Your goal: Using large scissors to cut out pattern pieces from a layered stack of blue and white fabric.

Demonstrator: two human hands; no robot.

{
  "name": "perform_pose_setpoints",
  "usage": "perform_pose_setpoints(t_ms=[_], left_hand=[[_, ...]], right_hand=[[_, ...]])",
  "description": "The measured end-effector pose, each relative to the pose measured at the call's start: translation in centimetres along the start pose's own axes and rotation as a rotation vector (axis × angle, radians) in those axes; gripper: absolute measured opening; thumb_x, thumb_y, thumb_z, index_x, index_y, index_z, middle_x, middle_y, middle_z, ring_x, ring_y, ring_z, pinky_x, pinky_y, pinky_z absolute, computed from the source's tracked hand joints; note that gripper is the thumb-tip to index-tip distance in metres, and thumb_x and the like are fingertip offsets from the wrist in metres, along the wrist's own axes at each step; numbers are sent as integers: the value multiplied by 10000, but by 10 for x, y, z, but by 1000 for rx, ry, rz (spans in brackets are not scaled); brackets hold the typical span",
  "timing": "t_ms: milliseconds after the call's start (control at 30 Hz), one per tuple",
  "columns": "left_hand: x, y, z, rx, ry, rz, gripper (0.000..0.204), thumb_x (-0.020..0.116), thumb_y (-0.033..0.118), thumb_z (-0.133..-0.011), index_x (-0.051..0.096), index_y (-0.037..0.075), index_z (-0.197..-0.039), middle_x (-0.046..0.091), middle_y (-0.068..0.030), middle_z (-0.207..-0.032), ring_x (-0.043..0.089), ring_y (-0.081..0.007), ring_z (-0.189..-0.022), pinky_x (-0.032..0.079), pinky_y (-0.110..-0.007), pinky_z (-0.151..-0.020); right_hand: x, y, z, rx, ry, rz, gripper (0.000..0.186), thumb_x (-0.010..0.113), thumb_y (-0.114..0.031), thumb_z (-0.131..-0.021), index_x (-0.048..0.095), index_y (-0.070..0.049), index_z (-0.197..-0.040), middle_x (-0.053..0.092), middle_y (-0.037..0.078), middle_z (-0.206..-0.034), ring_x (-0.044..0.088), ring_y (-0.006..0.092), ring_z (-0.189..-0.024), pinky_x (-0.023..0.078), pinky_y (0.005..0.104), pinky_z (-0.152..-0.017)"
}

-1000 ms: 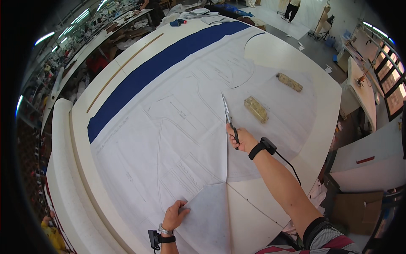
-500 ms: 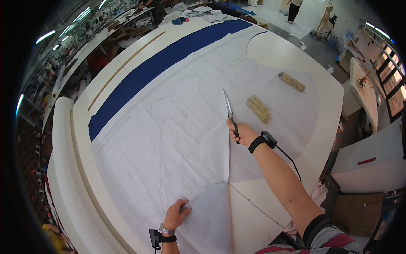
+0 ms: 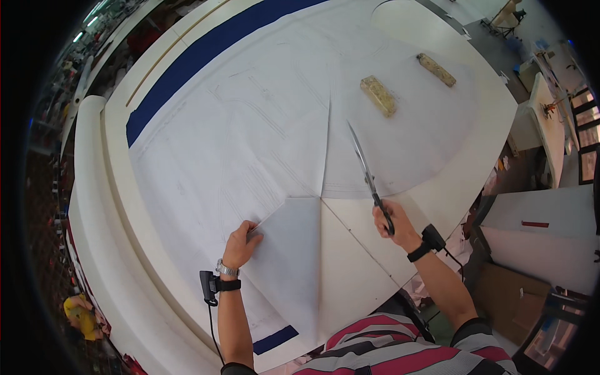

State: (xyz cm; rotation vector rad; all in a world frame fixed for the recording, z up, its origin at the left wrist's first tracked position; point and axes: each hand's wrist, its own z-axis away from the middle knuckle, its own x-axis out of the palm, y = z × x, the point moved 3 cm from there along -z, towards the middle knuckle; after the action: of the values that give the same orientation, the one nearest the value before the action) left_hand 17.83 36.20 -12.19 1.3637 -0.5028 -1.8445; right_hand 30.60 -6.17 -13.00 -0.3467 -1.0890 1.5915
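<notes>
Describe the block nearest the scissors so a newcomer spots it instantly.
Start at the big white table and go to the right hand, which holds long-bladed scissors. Just beyond the blade tips lies a mottled yellow-tan block. Of two such blocks, it's the thicker; the slimmer one lies farther right.

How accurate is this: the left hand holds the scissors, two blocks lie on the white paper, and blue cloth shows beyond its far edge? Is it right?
No, wrong hand: the head view shows the right hand holding the scissors; the left hand pinches the turned-back edge of the white paper. Two blocks lie on the paper, and blue cloth shows beyond its far edge.
</notes>
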Motion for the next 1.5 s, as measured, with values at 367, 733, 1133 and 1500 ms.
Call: perform_pose_setpoints(t_ms=[367,733,1133,1500], left_hand=[[35,7,21,2,261,-265,439,786,121,-870,578,25,-1244,717,-229,-1124,699,-386,-1050,536,-493,-873],[58,48,40,-248,296,-230,382,792,124,-816,633,36,-1152,714,-244,-926,697,-434,-865,540,-489,-751],[132,167,48,-508,400,-675,453,804,120,-761,596,95,-1163,748,-173,-1035,707,-406,-999,491,-530,-837],[247,312,15,-356,70,-355,551,892,407,-772,669,93,-1166,718,-73,-895,712,-278,-817,556,-435,-696]], right_hand=[[-112,57,153,-64,306,265,300,809,-295,-951,622,-61,-925,528,-71,-705,459,25,-593,352,218,-539],[-353,-55,95,-198,754,281,413,773,-392,-974,527,-79,-866,493,-36,-615,443,56,-411,322,218,-364],[-617,-227,-53,-150,989,667,396,819,-298,-884,618,24,-774,626,89,-599,647,183,-469,502,332,-405],[-744,-276,-125,-108,1231,1437,561,888,-418,-812,679,76,-974,742,254,-873,752,391,-759,624,472,-655]])
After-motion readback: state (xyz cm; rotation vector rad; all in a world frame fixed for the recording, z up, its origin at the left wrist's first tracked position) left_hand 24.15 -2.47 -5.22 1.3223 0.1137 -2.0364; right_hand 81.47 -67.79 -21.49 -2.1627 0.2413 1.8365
